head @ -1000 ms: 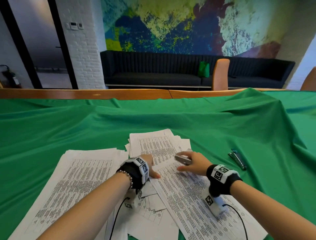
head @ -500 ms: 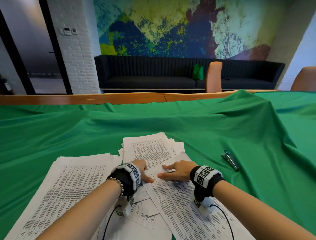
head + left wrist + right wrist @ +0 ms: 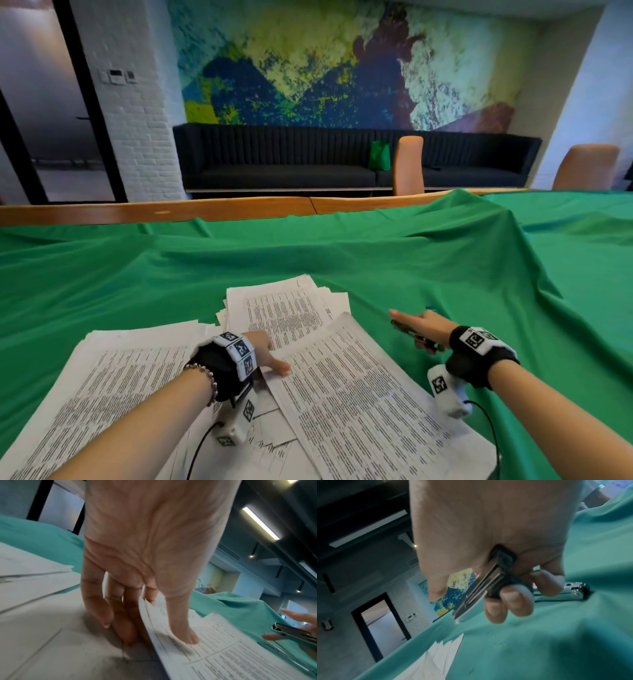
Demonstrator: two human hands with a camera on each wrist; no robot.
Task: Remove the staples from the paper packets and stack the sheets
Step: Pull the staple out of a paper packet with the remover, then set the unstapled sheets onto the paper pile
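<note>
Beside the packet (image 3: 359, 394), right hand (image 3: 423, 329) grips, seemingly, a staple remover (image 3: 476, 596).

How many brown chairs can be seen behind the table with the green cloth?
2. The first chair stands beyond the table's far edge, in front of the dark sofa. The second chair is further right. More may be out of view.

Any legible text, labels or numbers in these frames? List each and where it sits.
None can be read.
Printed sheets: dense lines of text and tables, too small and blurred.
Wrist bands: black-and-white square markers, no letters.
Wall panels: too small.
Metal tool in right hand: no marking seen.
</note>
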